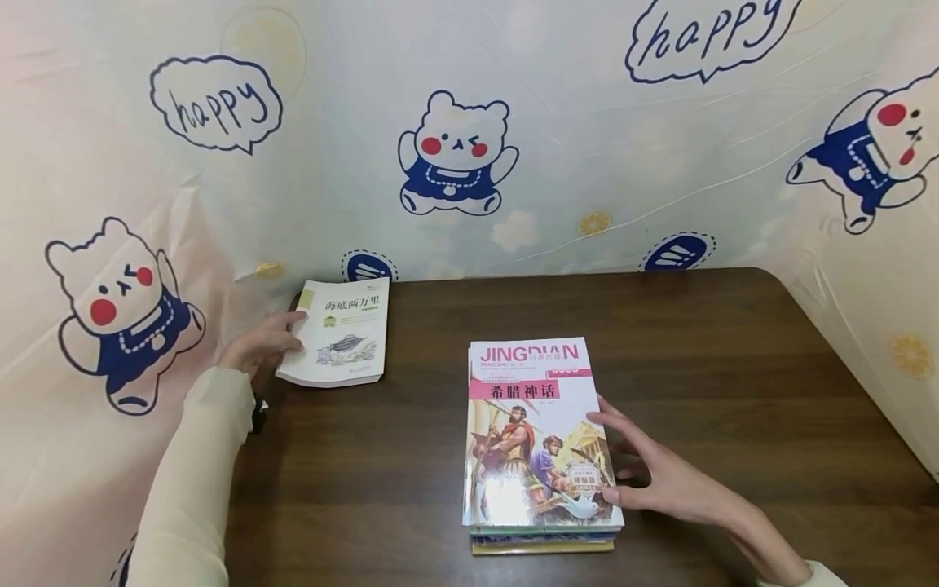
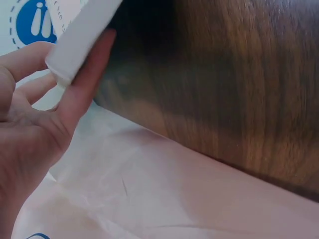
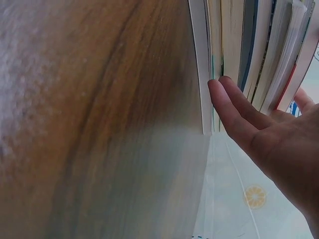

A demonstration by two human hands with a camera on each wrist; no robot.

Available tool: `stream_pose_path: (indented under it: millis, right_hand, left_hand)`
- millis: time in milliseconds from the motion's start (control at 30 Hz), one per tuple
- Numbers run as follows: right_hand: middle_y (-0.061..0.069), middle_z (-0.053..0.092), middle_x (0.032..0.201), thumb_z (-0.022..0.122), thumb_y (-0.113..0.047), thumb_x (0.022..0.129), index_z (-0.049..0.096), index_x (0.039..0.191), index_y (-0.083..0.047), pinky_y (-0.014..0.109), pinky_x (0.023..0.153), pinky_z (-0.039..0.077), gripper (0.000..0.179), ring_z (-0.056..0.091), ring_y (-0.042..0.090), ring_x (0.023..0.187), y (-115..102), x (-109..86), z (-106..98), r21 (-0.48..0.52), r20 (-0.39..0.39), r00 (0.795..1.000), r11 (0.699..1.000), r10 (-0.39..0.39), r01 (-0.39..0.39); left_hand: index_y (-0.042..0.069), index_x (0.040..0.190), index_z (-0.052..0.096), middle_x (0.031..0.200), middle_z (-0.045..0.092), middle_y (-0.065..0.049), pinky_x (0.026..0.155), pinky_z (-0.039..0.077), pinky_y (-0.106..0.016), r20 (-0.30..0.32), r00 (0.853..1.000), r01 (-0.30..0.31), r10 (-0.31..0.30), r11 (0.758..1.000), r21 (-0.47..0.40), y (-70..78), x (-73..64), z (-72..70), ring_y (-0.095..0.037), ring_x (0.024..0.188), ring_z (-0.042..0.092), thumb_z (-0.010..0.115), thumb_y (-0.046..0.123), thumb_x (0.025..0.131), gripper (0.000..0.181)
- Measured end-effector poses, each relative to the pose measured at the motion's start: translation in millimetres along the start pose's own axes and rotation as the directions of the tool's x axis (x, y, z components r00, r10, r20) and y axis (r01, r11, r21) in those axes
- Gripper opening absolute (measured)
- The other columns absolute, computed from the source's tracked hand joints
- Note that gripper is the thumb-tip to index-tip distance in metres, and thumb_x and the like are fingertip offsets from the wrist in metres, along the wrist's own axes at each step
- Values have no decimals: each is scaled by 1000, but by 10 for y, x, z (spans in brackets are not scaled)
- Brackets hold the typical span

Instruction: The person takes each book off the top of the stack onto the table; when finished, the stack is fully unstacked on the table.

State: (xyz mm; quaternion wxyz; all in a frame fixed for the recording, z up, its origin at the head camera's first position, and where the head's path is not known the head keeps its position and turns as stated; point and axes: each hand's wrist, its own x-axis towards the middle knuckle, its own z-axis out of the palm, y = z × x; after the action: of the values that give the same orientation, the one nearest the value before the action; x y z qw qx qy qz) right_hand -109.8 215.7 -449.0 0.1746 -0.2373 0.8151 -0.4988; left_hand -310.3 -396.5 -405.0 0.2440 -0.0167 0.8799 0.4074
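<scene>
At the back left of the table lies a white book [image 1: 345, 330] with a drawing of a vessel on its cover. My left hand [image 1: 264, 341] holds this book by its left edge. In the left wrist view, the book's edge [image 2: 79, 47] sits between the thumb and fingers of the left hand [image 2: 40, 119]. A stack of several books [image 1: 543, 440] stands nearer the front, topped by one with a pink title band and painted figures. My right hand [image 1: 671, 481] rests against the stack's right side. Its extended fingers touch the page edges [image 3: 232, 45] in the right wrist view.
The dark wooden table [image 1: 734, 367] has a rounded back right corner. A pale cloth [image 1: 572, 147] printed with cartoon bears surrounds it at the back and sides.
</scene>
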Motion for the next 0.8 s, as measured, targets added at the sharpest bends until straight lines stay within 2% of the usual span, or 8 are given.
stream_pose_path:
  millis: [233,367,433,500,567,667,733,800]
  right_hand:
    - [-2,2,161,73,-24,85,24,151,-31,35,79,51,83,40,39,124,4,-4,8,2,-2,1000,1000,7,-7]
    - [-2,2,161,73,-24,85,24,151,-32,35,80,51,83,40,39,123,1,-6,2,4,-4,1000,1000,11,-11]
    - [-2,3,161,73,-24,85,24,151,-31,36,80,51,83,40,39,123,5,-6,0,1,-7,1000,1000,1,-1]
    - [-2,3,161,73,-23,84,24,151,-30,36,79,51,83,41,39,122,13,-5,1,0,-11,1000,1000,-10,10]
    - [-1,3,162,73,-23,84,24,151,-29,36,79,51,83,42,39,122,22,-6,2,-2,-14,1000,1000,-22,22]
    - [-1,2,162,73,-22,85,24,151,-29,36,80,51,83,41,39,122,30,-12,5,0,-12,1000,1000,-26,26]
    - [-1,2,162,73,-22,85,24,151,-28,36,80,51,83,41,39,121,33,-15,5,1,-12,1000,1000,-28,28]
    - [-1,2,162,73,-22,85,23,151,-28,36,81,51,83,42,39,121,33,-18,4,0,-14,999,1000,-29,29]
  left_hand:
    - [-1,152,-3,133,30,-33,84,52,-40,-2,995,98,-98,995,-33,0,42,-4,-28,96,57,45,-12,83,84]
    - [-2,152,5,128,33,-34,71,52,-36,-37,990,142,-139,982,125,36,89,-16,-26,85,55,47,-10,84,81]
    - [-2,151,9,123,36,-34,66,52,-37,-61,989,144,-134,968,203,43,109,-18,-29,82,56,48,-9,82,79]
    - [-3,151,12,123,37,-34,64,53,-37,-82,989,143,-126,960,242,28,125,-21,-31,84,55,47,-9,81,78]
    - [-4,150,14,123,38,-34,67,53,-38,-104,990,121,-99,964,236,-8,142,-6,-34,88,55,44,-12,78,79]
    - [-9,147,21,131,36,-39,80,46,-41,-146,989,63,-19,952,301,-103,170,23,-40,100,48,41,-14,74,76]
    - [-12,143,27,133,35,-41,84,40,-45,-179,982,20,53,925,380,-165,195,53,-43,103,43,40,-14,74,71]
    - [-15,139,33,134,36,-42,88,36,-49,-207,969,-18,133,878,478,-220,220,80,-47,107,39,40,-13,75,64]
